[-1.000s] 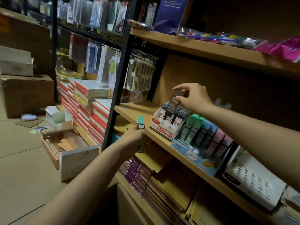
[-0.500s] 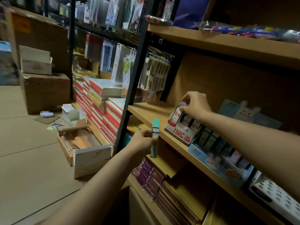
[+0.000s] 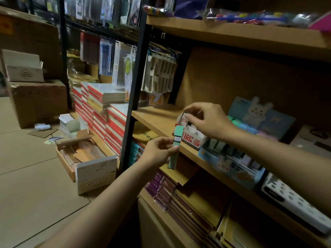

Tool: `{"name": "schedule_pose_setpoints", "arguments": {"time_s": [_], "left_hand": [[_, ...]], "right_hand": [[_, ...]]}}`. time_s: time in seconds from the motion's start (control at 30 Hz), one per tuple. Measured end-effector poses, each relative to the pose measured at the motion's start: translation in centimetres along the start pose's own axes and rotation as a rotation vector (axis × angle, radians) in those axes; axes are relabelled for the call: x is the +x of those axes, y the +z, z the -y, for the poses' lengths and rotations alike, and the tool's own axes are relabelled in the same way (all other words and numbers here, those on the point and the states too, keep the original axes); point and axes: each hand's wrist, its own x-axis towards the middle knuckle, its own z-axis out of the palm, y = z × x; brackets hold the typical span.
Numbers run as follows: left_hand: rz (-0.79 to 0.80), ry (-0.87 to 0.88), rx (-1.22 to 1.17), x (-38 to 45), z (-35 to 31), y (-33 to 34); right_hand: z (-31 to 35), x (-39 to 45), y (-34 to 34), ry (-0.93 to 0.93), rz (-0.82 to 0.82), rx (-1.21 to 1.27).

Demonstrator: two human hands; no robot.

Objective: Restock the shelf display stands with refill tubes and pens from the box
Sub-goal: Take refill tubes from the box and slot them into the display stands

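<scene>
At the wooden shelf [image 3: 157,120], I hold a green refill tube [image 3: 176,146] upright in my left hand [image 3: 157,152], fingers and thumb pinched round its middle, likely kept ready for the next slot. Just above and beyond it, my right hand [image 3: 208,120] reaches over the white display stand [image 3: 194,138], fingertips curled at a tube in its back row; whether they grip it, I cannot tell. Below my left arm, the open box [image 3: 89,163] sits on the floor.
</scene>
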Motion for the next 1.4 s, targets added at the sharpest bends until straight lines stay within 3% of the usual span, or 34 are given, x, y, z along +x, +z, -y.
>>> {"name": "schedule_pose_setpoints", "arguments": {"time_s": [0.1, 0.2, 0.27, 0.4, 0.53, 0.83, 1.4], "left_hand": [[0.082, 0.041, 0.006, -0.5, -0.5, 2.4], [0.156, 0.067, 0.032, -0.9, -0.8, 5.3], [0.186, 0.126, 0.11, -1.1, -0.6, 7.0], [0.11, 0.445, 0.704, -0.9, 1.3, 8.7], [0.202, 0.394, 0.926, -0.4, 2.9, 8.4], [0.235, 0.447, 0.809, 0.3, 3.5, 7.4], [0.269, 0.515, 0.832, 0.9, 4.6, 6.4]], "right_hand": [[0.2, -4.2, -0.6, 0.126, 0.081, 0.084], [-1.1, -7.1, -2.2, 0.319, 0.026, 0.202], [-2.4, -8.2, -4.4, 0.361, -0.035, 0.143], [-4.5, -9.6, -9.7, 0.354, -0.224, 0.073], [-5.5, -10.1, -11.2, 0.353, -0.259, 0.027], [-4.5, -7.2, -6.9, 0.216, -0.239, -0.087], [-4.7, -5.3, -2.0, 0.239, -0.172, -0.171]]}}
